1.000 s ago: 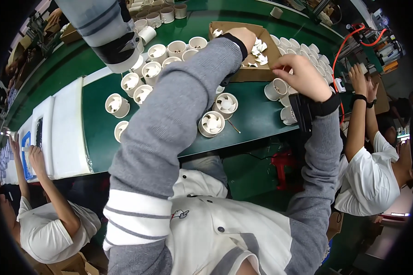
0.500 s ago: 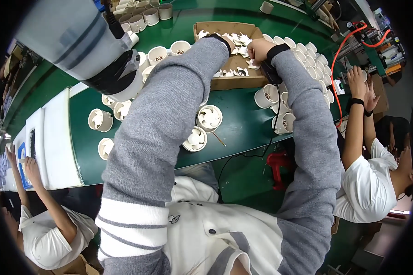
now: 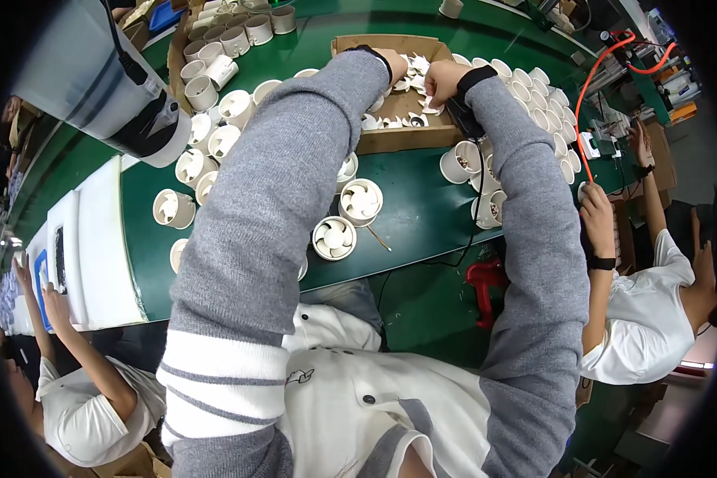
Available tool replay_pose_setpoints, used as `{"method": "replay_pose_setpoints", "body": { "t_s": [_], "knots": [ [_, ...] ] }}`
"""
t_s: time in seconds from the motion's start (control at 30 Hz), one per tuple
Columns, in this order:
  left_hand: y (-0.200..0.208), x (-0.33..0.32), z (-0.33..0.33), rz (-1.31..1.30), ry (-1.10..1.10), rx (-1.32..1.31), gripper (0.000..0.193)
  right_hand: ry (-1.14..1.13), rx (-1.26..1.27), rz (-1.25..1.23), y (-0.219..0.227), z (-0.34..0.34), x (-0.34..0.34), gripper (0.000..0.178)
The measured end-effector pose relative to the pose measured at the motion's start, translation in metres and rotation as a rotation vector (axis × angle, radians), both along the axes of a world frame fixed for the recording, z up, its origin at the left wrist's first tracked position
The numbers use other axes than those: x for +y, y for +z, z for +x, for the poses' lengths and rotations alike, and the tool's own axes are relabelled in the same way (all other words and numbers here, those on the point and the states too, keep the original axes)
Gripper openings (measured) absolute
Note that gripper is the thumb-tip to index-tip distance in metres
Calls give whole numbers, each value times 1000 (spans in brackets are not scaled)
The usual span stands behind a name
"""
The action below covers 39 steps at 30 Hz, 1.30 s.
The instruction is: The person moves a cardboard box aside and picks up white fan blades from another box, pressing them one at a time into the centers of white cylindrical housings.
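Note:
A cardboard box (image 3: 402, 142) of small white fan impellers (image 3: 392, 123) lies across the table, and both my hands reach into it. My left hand (image 3: 392, 64) curls downward over the impellers at the box's far left; whatever its closed fingers hold is hidden. On the box's right side, my right hand (image 3: 444, 80) pinches a white fan impeller (image 3: 430, 105) with thumb and fingers. Closer to me, two round white housings stand side by side, a front one (image 3: 334, 238) and a rear one (image 3: 362, 201), each with an impeller inside. A thin wire trails from the rear housing.
White cups (image 3: 540, 99) crowd the table right of the box. More housings (image 3: 174, 209) stand left, under a grey-white machine (image 3: 107, 88). A black cable (image 3: 478, 199) crosses the table edge. Co-workers sit on both sides; a hand (image 3: 597, 215) works at the right beside an orange hose (image 3: 579, 103).
My hands have shifted slightly left and away inside the box. The view has moved a little, uncovering more housings at left. The right co-worker's hands have moved apart, one coming nearer.

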<state>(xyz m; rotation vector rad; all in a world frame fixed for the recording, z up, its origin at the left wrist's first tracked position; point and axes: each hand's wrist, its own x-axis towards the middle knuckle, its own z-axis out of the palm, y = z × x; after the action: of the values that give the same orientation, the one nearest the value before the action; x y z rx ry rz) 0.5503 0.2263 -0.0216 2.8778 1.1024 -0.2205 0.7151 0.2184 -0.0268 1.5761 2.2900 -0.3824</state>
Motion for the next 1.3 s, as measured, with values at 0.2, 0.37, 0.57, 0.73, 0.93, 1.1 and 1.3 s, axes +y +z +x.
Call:
{"method": "replay_pose_setpoints", "body": {
  "t_s": [0.2, 0.37, 0.57, 0.73, 0.93, 1.1, 1.3],
  "knots": [
    [11, -4, -5, -138, -36, 152, 43, -6, -22, -4, 6, -3, -5, 28],
    [8, 2, -7, -226, -52, 195, 43, 61, 109, 186, 33, -9, -25, 29],
    [0, -2, -7, -231, 129, 99, 38, 73, 424, 425, 80, -8, -66, 24],
    [29, -28, -5, -124, 43, 112, 36, 68, 572, 597, 114, -15, -127, 23],
    [5, -13, -7, -121, 113, 11, 32, -10, 771, 658, 124, -29, -183, 25],
    [4, -16, -2, -84, 17, 28, 24, -14, 831, 631, 123, -35, -219, 27],
    [48, -28, -10, 61, -277, -172, 21, -167, 1159, 504, 116, -21, -234, 33]
  ]
}}
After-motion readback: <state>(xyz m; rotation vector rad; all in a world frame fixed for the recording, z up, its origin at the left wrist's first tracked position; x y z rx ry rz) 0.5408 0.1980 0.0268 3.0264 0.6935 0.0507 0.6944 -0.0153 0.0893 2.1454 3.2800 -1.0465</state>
